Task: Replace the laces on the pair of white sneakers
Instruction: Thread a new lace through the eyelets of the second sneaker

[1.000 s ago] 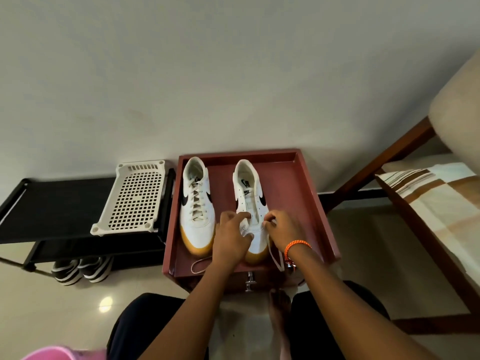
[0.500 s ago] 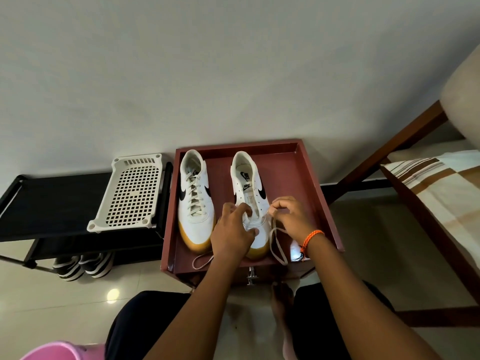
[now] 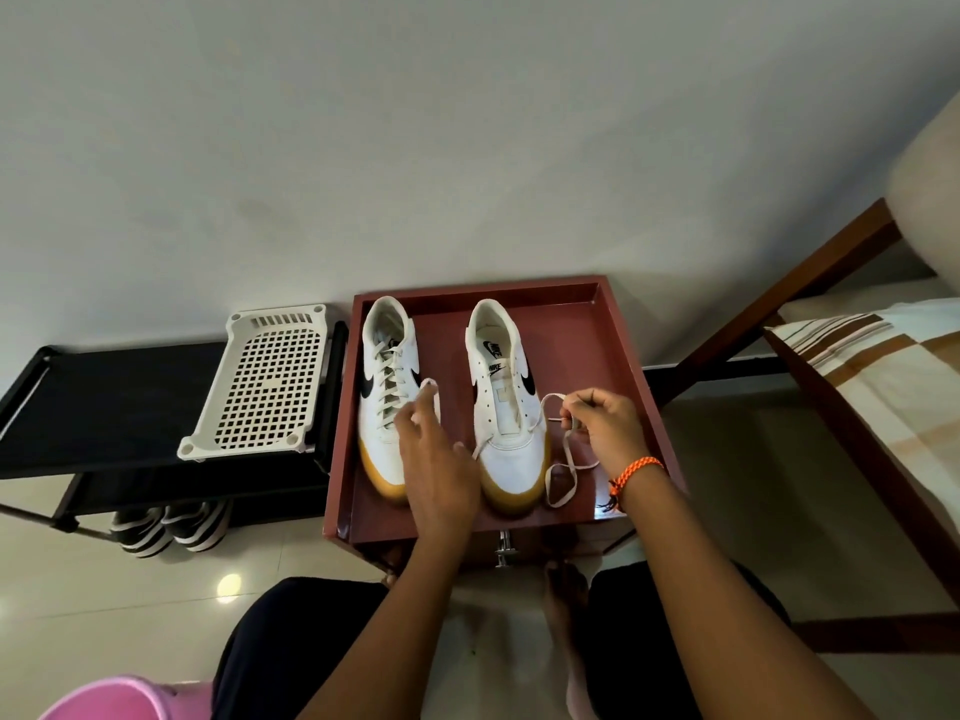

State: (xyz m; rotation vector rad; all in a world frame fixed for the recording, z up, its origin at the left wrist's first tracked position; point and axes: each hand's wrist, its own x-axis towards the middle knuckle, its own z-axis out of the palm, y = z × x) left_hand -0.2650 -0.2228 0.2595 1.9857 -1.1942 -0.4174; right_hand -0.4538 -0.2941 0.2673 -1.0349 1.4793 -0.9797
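Two white sneakers with gum soles stand side by side in a dark red tray. The left sneaker is fully laced. On the right sneaker the cream lace runs only through the lowest eyelets near the toe. My left hand is between the shoes and pinches one lace end up at its fingertips, in front of the left sneaker. My right hand, with an orange wristband, pinches the other end to the right of the shoe. Loose lace loops lie on the tray below it.
A white perforated plastic rack lies on a black shoe shelf to the left, with striped shoes underneath. A wooden bed frame with a striped sheet stands to the right. A pink object is at the bottom left.
Both hands left the right sneaker's toe and drew apart, pulling the two lace ends out sideways; the left hand moved over toward the left sneaker.
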